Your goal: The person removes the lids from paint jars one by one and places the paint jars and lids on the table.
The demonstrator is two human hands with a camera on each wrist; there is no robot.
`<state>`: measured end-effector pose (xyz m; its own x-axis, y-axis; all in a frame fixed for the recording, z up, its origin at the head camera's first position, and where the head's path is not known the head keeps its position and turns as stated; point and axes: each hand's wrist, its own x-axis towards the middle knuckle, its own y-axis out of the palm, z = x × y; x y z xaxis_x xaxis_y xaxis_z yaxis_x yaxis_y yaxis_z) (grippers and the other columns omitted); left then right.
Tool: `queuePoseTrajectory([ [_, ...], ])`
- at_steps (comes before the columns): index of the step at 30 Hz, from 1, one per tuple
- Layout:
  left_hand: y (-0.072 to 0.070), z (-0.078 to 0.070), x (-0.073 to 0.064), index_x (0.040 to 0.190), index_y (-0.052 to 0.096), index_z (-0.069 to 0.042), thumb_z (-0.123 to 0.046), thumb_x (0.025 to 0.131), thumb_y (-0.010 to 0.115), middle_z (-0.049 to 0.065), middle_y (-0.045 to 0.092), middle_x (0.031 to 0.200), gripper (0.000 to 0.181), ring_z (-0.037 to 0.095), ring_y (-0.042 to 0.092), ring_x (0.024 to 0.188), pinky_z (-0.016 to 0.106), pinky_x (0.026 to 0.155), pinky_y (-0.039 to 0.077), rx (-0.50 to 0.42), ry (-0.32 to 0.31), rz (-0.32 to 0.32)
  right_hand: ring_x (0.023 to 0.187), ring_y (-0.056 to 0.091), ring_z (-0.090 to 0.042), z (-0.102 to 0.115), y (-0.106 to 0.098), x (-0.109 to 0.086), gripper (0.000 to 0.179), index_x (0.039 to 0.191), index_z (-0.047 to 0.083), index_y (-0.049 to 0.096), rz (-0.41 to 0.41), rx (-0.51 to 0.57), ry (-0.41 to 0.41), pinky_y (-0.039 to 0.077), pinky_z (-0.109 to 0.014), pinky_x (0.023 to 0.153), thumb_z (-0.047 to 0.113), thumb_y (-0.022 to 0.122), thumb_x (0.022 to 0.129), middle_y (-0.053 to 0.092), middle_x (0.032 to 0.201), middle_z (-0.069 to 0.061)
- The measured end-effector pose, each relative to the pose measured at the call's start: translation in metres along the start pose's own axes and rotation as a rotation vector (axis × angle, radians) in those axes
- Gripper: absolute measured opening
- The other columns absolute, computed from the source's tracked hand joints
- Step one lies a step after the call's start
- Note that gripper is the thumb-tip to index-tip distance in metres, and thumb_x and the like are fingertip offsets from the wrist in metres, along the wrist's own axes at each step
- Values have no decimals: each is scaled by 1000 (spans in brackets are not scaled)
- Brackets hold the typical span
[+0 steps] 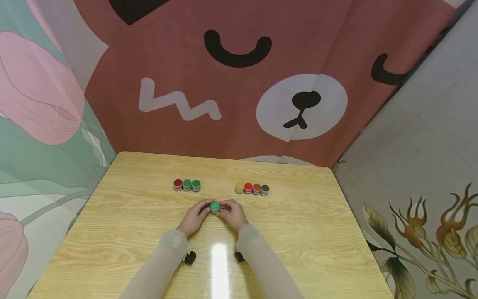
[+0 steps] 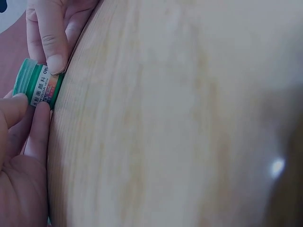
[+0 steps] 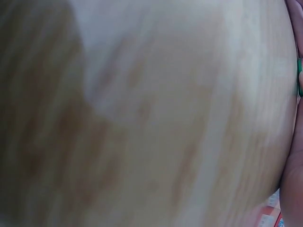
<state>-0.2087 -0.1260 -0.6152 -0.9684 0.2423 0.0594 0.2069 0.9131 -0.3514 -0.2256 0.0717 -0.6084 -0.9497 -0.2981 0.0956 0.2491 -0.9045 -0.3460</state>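
A small green-lidded paint jar stands upright on the wooden table, between both hands. My left hand pinches it from the left; in the left wrist view its thumb lies against the clear-rimmed lid. From the other side my right hand holds the jar too, its thumb low by the labelled body. Only a green sliver of the jar shows at the edge of the right wrist view. Some of the fingers behind the jar are hidden.
Behind the hands, a row of dark red and green-lidded jars stands at left. Another row at right has yellow, red, orange-brown and dark brown lids. Printed curtains hang behind and beside the table.
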Motion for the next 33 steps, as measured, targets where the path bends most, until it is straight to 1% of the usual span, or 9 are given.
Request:
queuePoseTrajectory([
  [4,1,0,1,140,59,-11,-13,105,55,7,64,134,35,28,58,127,50,108,45,-18,-3,-5,102,66,-23,0,1,2,32,118,-3,70,2,5,79,57,-23,88,1,78,88,62,111,-13],
  [7,1,-1,0,136,59,-9,-12,105,56,7,65,130,32,29,59,124,49,107,47,-29,-9,-14,101,66,-23,-1,2,3,31,116,-3,71,-3,11,96,57,-21,87,1,79,87,62,109,-12],
  [9,1,-1,0,134,59,-8,-11,104,56,9,65,128,30,30,59,124,49,107,47,-36,-11,-19,101,66,-23,-2,3,4,31,116,-3,71,-6,18,95,57,-21,87,0,80,86,62,109,-12],
  [10,1,-1,0,133,59,-8,-10,104,56,9,65,128,29,30,59,124,48,107,47,-40,-12,-21,102,66,-26,3,2,2,31,116,-4,71,-7,26,93,57,-21,87,-1,79,86,62,109,-14],
  [12,1,-1,0,131,58,-8,-10,104,57,10,65,127,27,30,59,123,48,107,47,-46,-17,-22,104,66,-30,4,2,2,31,116,-5,70,-9,28,94,57,-24,88,-3,78,86,62,110,-16],
  [15,1,-1,0,134,58,-7,-10,105,56,11,65,129,30,31,59,124,49,107,47,-42,-5,-16,105,65,-33,6,2,1,32,118,-5,69,-9,16,93,58,-25,89,-3,78,87,62,111,-17],
  [19,0,-3,-1,142,56,-7,-14,105,56,13,61,138,37,33,55,131,51,110,43,-8,10,-2,103,66,-28,0,2,3,33,118,-4,70,-5,-2,86,57,-22,88,-1,78,87,62,110,-13],
  [23,0,-4,-1,144,56,-8,-15,105,56,12,57,143,39,34,49,136,53,113,39,7,0,7,103,66,-27,-2,2,4,32,118,-4,70,-4,-1,82,57,-22,88,0,78,87,62,109,-13],
  [33,0,-4,-1,138,57,-7,-12,105,55,10,63,134,33,30,57,128,50,110,44,-30,-32,3,102,66,-25,-1,3,4,32,118,-4,70,-7,-32,69,57,-21,88,0,78,87,63,108,-11],
])
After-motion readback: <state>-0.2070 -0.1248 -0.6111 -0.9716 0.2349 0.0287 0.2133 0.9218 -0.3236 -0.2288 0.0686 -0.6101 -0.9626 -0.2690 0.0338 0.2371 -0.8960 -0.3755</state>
